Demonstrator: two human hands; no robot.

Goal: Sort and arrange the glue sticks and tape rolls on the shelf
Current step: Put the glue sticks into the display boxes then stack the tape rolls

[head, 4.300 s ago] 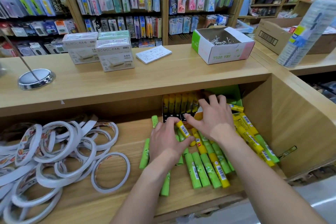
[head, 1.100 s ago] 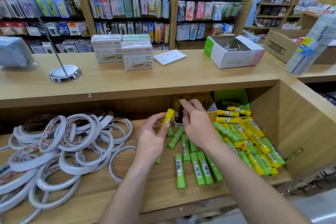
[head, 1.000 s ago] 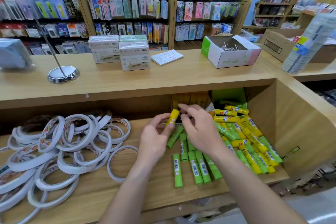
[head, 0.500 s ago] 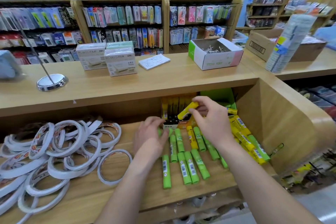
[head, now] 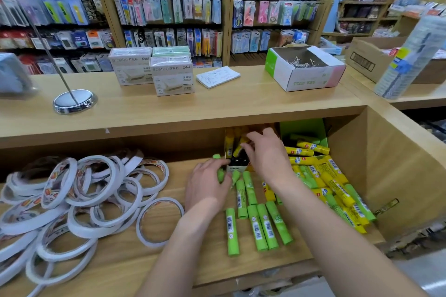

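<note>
Shelf (head: 125,265) between tape rolls (head: 72,200), glue sticks (head: 265,226)

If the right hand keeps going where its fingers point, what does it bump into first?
Most likely the yellow box, just ahead of the right hand, which pinches a yellow stick. Depth is hard to judge.

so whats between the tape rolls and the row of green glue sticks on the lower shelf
Bare shelf wood, crossed by the forearm of the left hand; nothing else, in the head view.
</note>
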